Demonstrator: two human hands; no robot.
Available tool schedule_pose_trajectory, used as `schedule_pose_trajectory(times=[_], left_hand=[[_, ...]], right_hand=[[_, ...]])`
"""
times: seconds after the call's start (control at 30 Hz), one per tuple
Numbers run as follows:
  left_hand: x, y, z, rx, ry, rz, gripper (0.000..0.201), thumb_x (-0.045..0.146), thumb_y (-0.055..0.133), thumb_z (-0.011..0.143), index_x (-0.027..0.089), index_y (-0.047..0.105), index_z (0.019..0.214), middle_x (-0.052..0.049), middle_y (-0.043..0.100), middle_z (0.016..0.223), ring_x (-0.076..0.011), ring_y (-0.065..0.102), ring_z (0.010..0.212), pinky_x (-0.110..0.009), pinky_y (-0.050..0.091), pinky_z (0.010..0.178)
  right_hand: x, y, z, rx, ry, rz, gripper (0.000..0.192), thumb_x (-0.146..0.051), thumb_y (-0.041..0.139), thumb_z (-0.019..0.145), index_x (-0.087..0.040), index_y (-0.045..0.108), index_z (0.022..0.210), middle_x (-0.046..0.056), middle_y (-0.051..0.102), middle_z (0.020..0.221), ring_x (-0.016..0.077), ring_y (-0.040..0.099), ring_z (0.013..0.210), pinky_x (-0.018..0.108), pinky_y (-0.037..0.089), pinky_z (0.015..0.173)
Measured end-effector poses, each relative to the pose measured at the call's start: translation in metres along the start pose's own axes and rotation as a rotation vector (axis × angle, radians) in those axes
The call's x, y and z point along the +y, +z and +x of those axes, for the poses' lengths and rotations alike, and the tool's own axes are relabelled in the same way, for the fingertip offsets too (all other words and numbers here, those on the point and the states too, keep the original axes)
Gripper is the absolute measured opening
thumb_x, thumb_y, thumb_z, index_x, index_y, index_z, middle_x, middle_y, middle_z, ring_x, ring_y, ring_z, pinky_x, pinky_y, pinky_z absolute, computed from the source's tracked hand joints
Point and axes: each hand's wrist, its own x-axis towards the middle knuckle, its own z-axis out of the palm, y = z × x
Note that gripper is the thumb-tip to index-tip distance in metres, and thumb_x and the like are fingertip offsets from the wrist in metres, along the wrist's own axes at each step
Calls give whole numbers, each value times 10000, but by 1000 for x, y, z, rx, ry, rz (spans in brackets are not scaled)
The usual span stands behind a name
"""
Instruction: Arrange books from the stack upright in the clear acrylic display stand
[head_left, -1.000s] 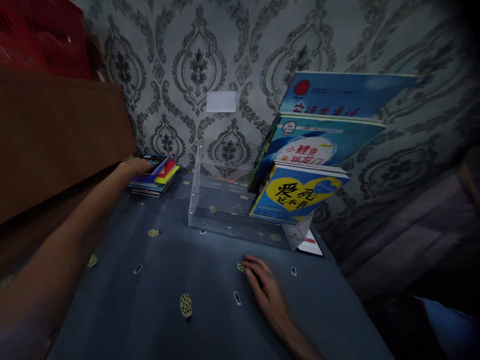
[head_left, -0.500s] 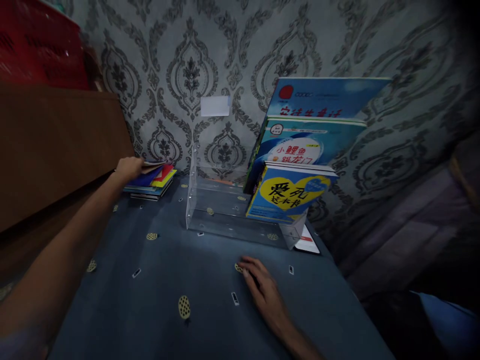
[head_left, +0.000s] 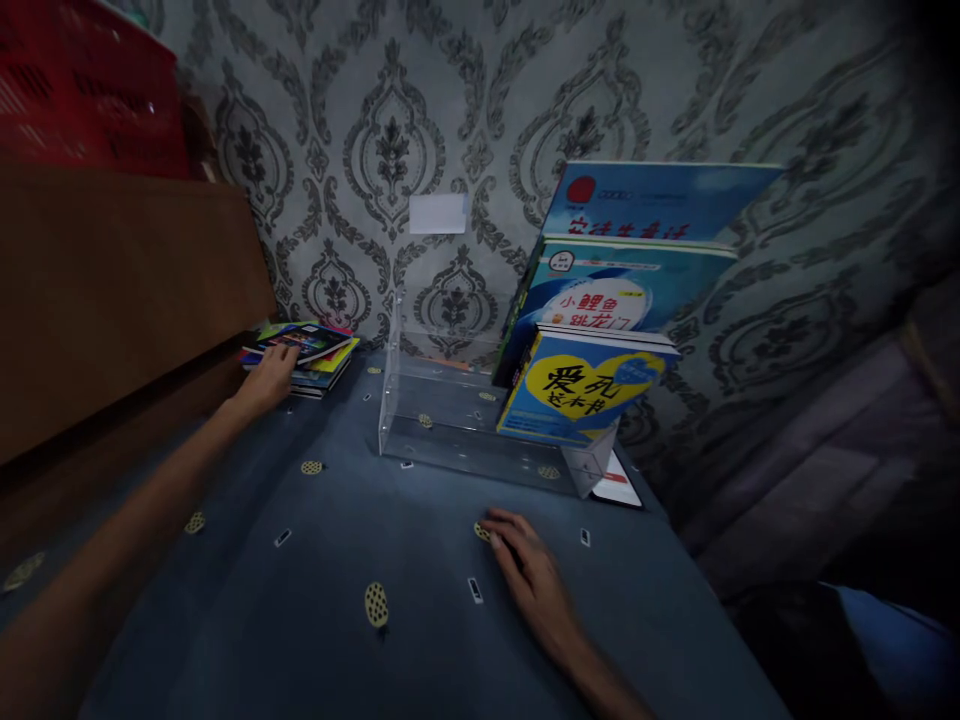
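Blue dotted tablecloth (head_left: 420, 640), damask wallpaper (head_left: 390, 130), brown board (head_left: 112, 290) at left

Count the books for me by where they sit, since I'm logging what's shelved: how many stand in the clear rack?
Books standing in the clear rack: 3
Top book under the left hand: 1
Stack below it: blurred, uncountable
Total countable: 4
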Motion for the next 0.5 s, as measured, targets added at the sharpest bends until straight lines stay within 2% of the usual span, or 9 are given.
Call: schedule_pose_trajectory(times=[0.1, 0.2, 0.33, 0.5], left_hand=[[-8, 4, 4, 10, 8, 12, 440, 95, 346, 912, 109, 563, 1295, -204, 583, 1290, -323, 516, 1239, -431, 483, 1005], [-14, 5, 21, 20, 13, 25, 393, 129, 340, 943, 149, 617, 1221, -177, 603, 1280, -314, 511, 1249, -438, 483, 1008], [-18, 9, 52, 21, 39, 22, 413, 100, 360, 914, 157, 630, 1222, -186, 612, 1300, -324, 514, 1245, -454, 482, 991], [-22, 18, 82, -30, 85, -37, 382, 137, 474, 839, 115, 663, 1170, -215, 649, 1212, -335, 567, 1168, -466, 456, 1014]], right_hand=[[1, -1, 0, -13, 14, 4, 448, -509, 421, 994, -219, 746, 1097, 151, 683, 1261, 292, 657, 1181, 512, 529, 1031], [0, -1, -1, -31, 30, 13, 439, -503, 419, 998, -226, 741, 1107, 141, 673, 1280, 284, 653, 1187, 497, 533, 1033], [2, -1, -1, -30, 21, 0, 421, -486, 427, 998, -223, 739, 1100, 140, 675, 1272, 286, 656, 1183, 495, 531, 1037], [2, -1, -2, -22, 2, -10, 409, -471, 420, 1009, -228, 729, 1119, 142, 676, 1269, 286, 656, 1187, 490, 536, 1027]])
